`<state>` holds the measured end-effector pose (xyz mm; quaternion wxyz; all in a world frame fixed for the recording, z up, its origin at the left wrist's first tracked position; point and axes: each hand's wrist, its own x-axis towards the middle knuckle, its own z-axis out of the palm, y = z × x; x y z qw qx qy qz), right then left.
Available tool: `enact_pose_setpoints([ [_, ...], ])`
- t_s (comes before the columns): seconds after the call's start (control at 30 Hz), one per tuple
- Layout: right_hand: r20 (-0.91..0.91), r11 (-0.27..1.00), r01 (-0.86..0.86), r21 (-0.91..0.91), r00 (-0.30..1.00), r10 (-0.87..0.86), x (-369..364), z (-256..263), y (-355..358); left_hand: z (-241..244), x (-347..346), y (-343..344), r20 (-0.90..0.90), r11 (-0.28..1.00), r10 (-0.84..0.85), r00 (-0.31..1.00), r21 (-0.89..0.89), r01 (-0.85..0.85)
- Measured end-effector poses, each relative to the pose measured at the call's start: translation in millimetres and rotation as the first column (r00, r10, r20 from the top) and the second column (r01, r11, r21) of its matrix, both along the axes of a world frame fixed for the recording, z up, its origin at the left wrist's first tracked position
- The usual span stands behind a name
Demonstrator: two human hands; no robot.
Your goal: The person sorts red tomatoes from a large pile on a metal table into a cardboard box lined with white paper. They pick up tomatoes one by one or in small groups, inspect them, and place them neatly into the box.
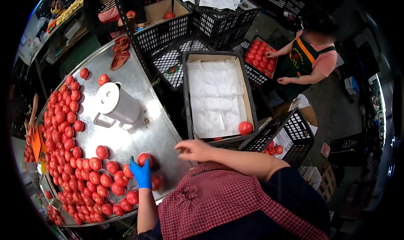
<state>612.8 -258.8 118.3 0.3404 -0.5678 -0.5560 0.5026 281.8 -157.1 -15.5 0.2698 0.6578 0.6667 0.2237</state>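
My left hand (141,174), in a blue glove, grips a tomato (144,159) between thumb and fingers at the near part of the metal table (164,164). More red tomatoes (94,177) surround it, one partly under the wrist side. My bare right hand (195,150) hovers over the table's right edge, its fingers loosely bent, with nothing visible in it. Just beyond stands a black crate (185,91) lined with cardboard and white paper sheets (217,98). One tomato (245,128) rests in its near right corner, and a bit of red shows at its near edge.
A white lidded pitcher (121,104) stands on the table. Brownish-red gloves or cloths (120,52) lie at its far end. A co-worker (303,57) on the right reaches to a tomato crate (260,57); another person (105,15) stands beyond the table. A tilted crate (293,132) sits at right.
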Motion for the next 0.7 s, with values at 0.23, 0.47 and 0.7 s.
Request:
enact_pose_setpoints([
  [0.23,0.955,0.977,0.191,-0.089,0.297,0.029,188.8,-9.7,-94.8,206.6,144.0,17.3,0.334,0.818,-0.565,0.754,0.108,0.565],
  [0.47,0.873,0.86,0.199,-0.471,0.243,0.422,207.9,-37.5,-98.6,392.3,274.2,-26.4,0.465,0.392,-0.86,0.211,0.337,0.856],
  [0.7,0.923,0.938,0.137,-0.319,0.268,0.275,222.4,-32.6,-92.4,416.5,255.8,-98.9,0.564,0.393,-0.82,0.096,0.433,0.811],
])
